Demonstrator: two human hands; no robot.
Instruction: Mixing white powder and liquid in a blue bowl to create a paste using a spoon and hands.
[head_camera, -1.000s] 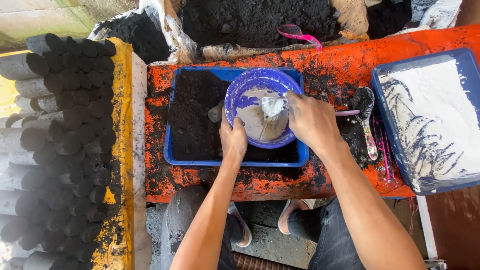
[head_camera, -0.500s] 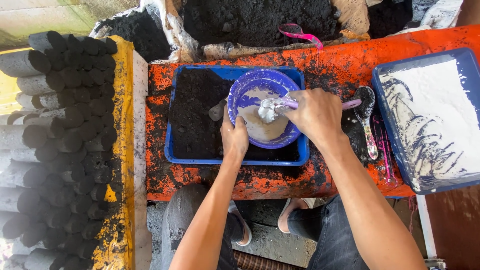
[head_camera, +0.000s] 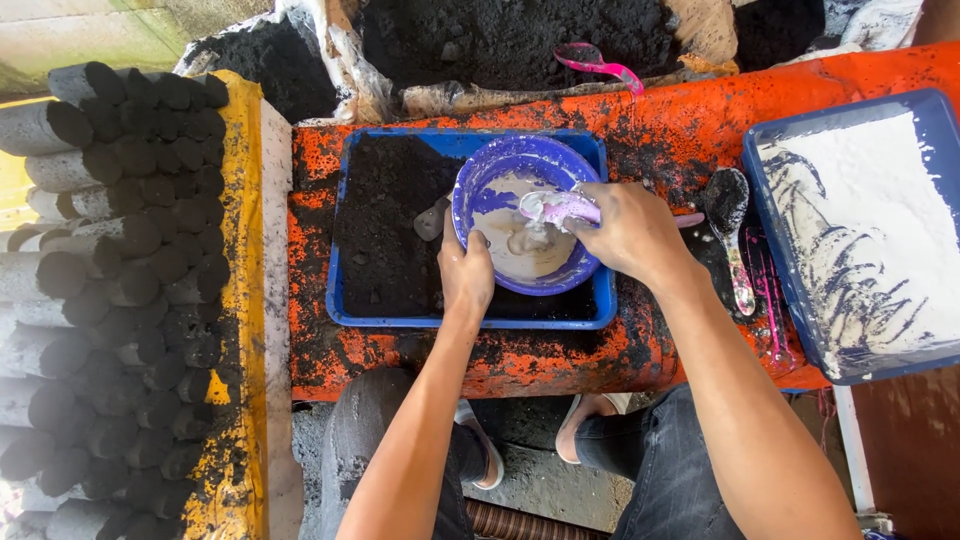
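A purple bowl (head_camera: 500, 165) with pale grey paste in it sits inside a blue tray (head_camera: 470, 318) of black powder. My left hand (head_camera: 466, 277) grips the bowl's near rim. My right hand (head_camera: 633, 235) holds a pink spoon (head_camera: 556, 207) whose paste-coated bowl end is in the paste, near the bowl's right side. The spoon's handle end pokes out past my right hand.
An orange bench (head_camera: 560, 360) carries the tray. To the right lie a black-coated spoon (head_camera: 730, 215) and a blue tray of white powder (head_camera: 860, 230). Stacked black cylinders (head_camera: 120, 260) fill the left. Black powder heaps (head_camera: 500, 40) lie behind. My knees are under the bench.
My right hand has swept the spoon through the paste, from the bowl's middle toward its right side. My left hand has stayed on the rim.
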